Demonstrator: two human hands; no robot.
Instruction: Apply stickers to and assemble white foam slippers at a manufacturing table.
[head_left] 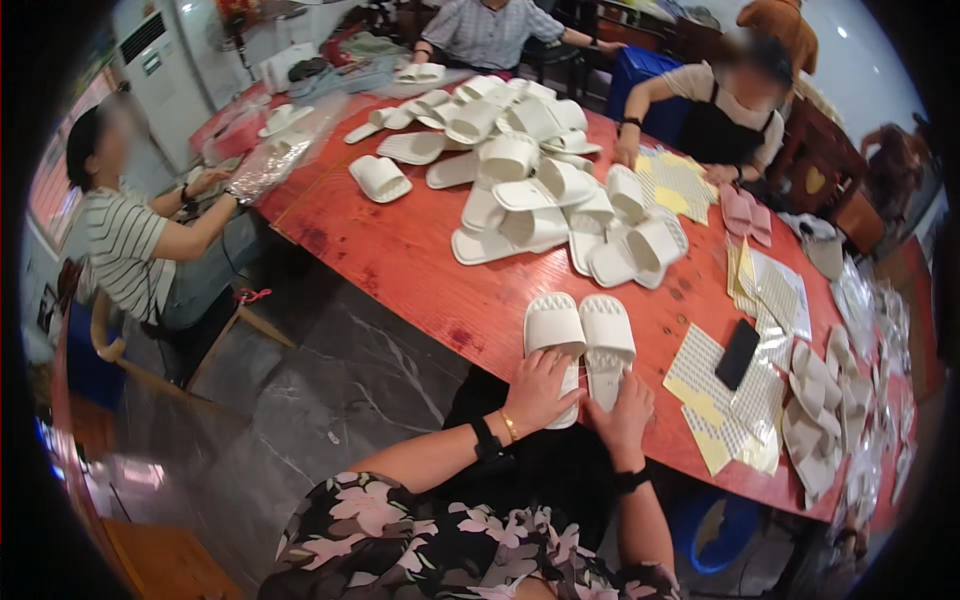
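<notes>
A pair of white slippers lies side by side at the table's near edge, toes pointing away from me and heels towards me. My left hand (pixel 543 388) grips the left slipper (pixel 553 318), its fingers bent over the footbed just behind the strap. My right hand (pixel 621 412) is closed on the heel end of the right slipper (pixel 607 328), thumb at its inner edge. Beyond them a loose heap of white slippers (pixel 530 225) covers the middle of the red table (pixel 370 240). Sheets of small stickers (pixel 697 365) and a black phone (pixel 737 354) lie to the right.
More pale slippers (pixel 815 425) and clear plastic bags (pixel 858 300) crowd the table's right end. Pink slippers (pixel 745 214) lie near a person at more sticker sheets (pixel 672 182). Another person at left handles clear plastic (pixel 272 165). A blue bin (pixel 712 535) stands below the near edge.
</notes>
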